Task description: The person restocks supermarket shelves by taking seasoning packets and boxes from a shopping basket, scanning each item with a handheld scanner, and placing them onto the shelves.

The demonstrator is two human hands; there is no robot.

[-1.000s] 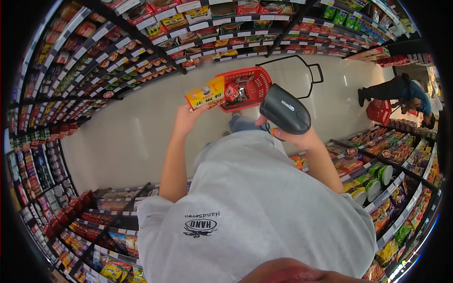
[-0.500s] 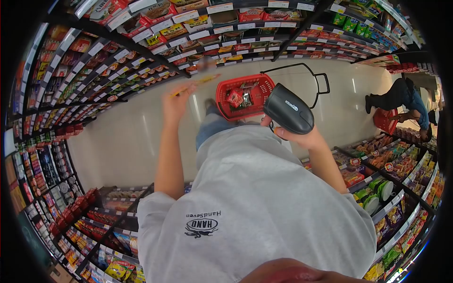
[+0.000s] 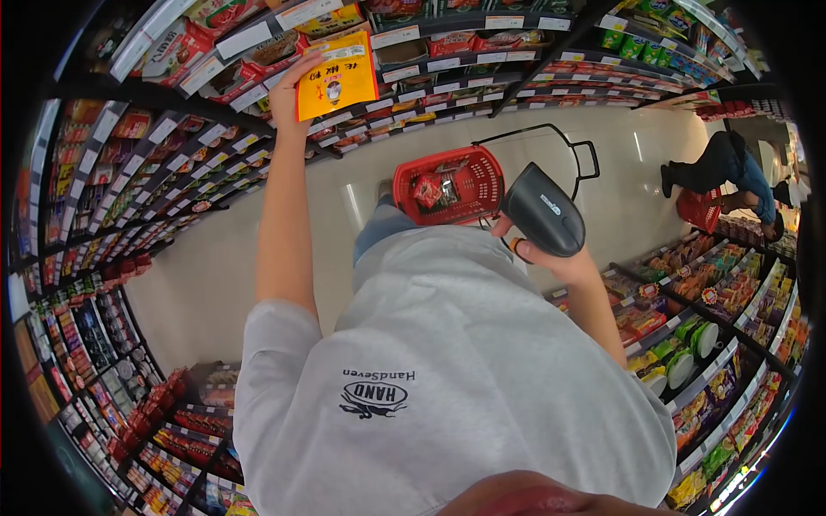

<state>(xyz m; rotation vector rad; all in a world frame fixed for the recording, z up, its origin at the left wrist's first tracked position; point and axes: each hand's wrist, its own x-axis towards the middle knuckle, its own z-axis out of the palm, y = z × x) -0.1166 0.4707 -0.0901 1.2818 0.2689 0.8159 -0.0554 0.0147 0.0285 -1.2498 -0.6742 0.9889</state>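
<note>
My left hand [image 3: 292, 90] is raised to the shelf front at the upper left, closed on the edge of a yellow seasoning packet [image 3: 340, 77] with dark printed characters and a red border. The packet faces me, in front of the shelf's price labels. My right hand [image 3: 546, 254] grips a black handheld barcode scanner [image 3: 544, 209] by its handle; its head points up and left. An orange part shows near the fingers. Beyond my body on the floor stands a red shopping basket [image 3: 482, 176] with red and dark packets [image 3: 434, 190] inside.
Stocked shelves [image 3: 447, 64] with price labels run along the far side, and more shelves [image 3: 688, 361] stand at the lower right. A wheeled basket's black handle [image 3: 585, 159] extends rightward. Another person [image 3: 731, 172] bends at the right beside a red basket [image 3: 697, 211].
My left hand has moved up and left to the shelf, and the yellow packet now shows its broad front instead of its edge. The scanner has shifted slightly right and down.
</note>
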